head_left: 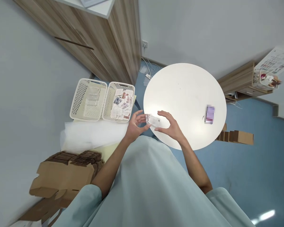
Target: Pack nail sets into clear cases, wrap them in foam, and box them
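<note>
My left hand point(134, 126) has its fingers and thumb round the left end of a small clear plastic case point(152, 120), held over the near left edge of the white round table point(182, 91). On the other side my right hand point(172, 126) curves around the case's right end. Its thumb and fingers are spread, with a gap between them and the case. Whether anything lies inside the case I cannot tell.
Left of the table stand two white baskets: one basket point(77, 102) holds clear plastic cases, the other basket point(108, 97) printed packets. White wrap point(94, 135) and flattened cardboard boxes point(63, 176) lie nearer. A blurred purple item point(210, 113) rests on the table; brown boxes point(243, 137) stand beyond.
</note>
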Motion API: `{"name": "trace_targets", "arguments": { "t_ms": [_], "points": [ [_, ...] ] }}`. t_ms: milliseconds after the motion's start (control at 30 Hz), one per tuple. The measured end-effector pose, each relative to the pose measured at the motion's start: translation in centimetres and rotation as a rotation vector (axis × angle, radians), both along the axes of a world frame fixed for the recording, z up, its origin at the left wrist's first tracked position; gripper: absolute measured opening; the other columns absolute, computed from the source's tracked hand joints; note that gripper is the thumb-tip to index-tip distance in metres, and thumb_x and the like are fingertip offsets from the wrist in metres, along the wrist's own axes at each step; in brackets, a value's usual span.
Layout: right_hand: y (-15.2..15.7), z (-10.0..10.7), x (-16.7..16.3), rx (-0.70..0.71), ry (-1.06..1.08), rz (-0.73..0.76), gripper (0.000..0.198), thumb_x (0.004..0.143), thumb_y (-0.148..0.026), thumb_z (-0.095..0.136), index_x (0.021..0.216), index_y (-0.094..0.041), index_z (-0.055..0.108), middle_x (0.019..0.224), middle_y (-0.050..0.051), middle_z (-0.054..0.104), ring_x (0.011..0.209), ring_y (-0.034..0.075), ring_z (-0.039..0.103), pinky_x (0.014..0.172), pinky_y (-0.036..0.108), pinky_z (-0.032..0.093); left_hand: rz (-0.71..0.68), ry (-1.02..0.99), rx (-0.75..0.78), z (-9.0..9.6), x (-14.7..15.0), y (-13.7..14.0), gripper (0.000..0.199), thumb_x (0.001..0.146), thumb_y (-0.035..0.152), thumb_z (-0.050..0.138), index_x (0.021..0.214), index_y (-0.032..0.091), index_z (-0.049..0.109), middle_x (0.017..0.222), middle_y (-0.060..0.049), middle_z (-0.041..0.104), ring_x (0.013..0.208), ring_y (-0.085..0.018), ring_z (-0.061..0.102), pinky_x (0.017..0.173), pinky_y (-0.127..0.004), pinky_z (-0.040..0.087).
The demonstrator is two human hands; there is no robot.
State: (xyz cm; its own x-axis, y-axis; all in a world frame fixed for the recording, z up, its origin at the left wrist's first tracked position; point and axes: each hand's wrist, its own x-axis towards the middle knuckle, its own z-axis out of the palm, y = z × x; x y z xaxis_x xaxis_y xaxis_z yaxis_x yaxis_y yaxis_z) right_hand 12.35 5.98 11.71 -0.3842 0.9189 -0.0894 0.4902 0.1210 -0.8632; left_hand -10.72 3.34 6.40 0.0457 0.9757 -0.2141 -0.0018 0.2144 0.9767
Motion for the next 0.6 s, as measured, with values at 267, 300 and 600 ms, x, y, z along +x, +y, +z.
{"name": "trace_targets", "arguments": {
  "t_ms": [267,300,600],
  "points": [
    [-1.3,1.7,7.3,-0.164,0.064,0.288,0.091,0.082,-0.047,0.093,0.162,-0.044,0.05,0.167,-0.001,0.052,0.162,0.032,0.039,0.133,0.057,0.036,-0.475,-0.282,-0.384,0.5,3.4,0.9,0.097,0.072,0.07,0.086,0.152,0.021,0.061,0.123,-0.019,0.079,0.111,-0.039,0.078,0.095,-0.049,0.061],
    [-1.5,1.6,7.6,-0.178,0.06,0.303,0.089,0.082,-0.047,0.093,0.161,-0.044,0.051,0.165,-0.001,0.054,0.162,0.033,0.04,0.133,0.058,0.035,-0.49,-0.287,-0.403,0.5,4.0,0.8,0.097,0.07,0.07,0.087,0.15,0.021,0.063,0.122,-0.019,0.079,0.111,-0.04,0.078,0.094,-0.049,0.061],
    [-3.2,-1.4,9.6,-0.271,0.143,-0.034,0.078,0.077,-0.044,0.096,0.148,-0.036,0.065,0.147,0.004,0.07,0.139,0.03,0.065,0.121,0.05,0.052,-0.294,-0.136,-0.212,1.4,7.2,-0.5,0.088,0.079,0.062,0.089,0.155,0.029,0.06,0.158,-0.017,0.061,0.141,-0.038,0.063,0.113,-0.054,0.055]
  ]
}}
